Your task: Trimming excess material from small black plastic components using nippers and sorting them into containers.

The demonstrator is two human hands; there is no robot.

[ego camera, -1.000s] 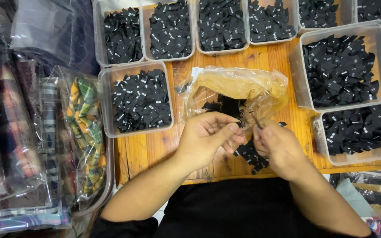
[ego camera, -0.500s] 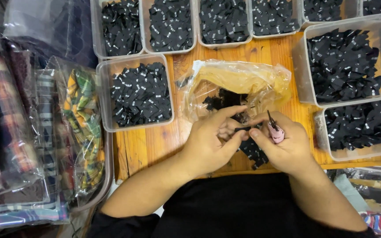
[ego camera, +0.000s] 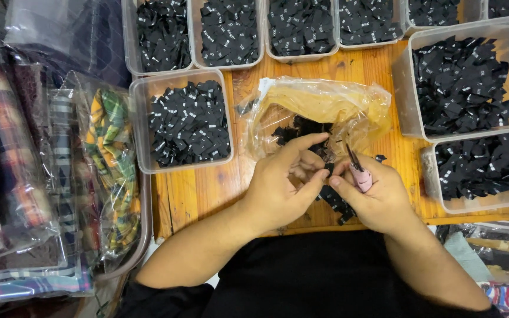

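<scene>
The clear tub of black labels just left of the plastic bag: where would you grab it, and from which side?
Probably by the near long wall of the clear tub, just under its rim, coming from the left hand's side. The wooden board is bare there, while another tub crowds the far side and the plastic bag the right.

Pink-handled snips [ego camera: 360, 175]; black fabric labels [ego camera: 188, 122] with white marks. Wooden board [ego camera: 207, 191] orange-brown. Bagged cloth [ego camera: 110, 159] in yellow-green plaid.

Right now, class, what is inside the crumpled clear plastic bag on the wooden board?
Small black labels show inside the plastic bag; the left hand covers its lower part.
</scene>
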